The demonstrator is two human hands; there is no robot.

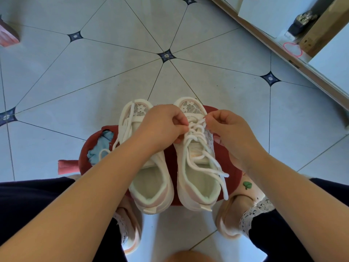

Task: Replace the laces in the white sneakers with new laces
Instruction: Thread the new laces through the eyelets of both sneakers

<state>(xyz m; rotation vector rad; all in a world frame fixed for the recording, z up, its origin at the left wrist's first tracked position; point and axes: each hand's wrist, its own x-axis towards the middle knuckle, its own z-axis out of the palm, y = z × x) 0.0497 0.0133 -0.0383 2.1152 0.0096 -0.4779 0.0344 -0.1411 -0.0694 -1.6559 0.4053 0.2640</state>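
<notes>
My left hand [162,125] and right hand [226,129] each pinch, in a narrow grip, the white lace [196,137] on the right-hand sneaker [198,186] atop the red stool [232,167]; it looks soft and limp, best held near the eyelets.

White sneakers [196,178], floral lace toes; red stool [233,167]; pale star-patterned tiles [113,72].

No wording legible anywhere, faint orange marking on the tongue of the right-hand sneaker [196,155] too blurred to read, dark specks on the cardboard box [324,25] unreadable.
</notes>
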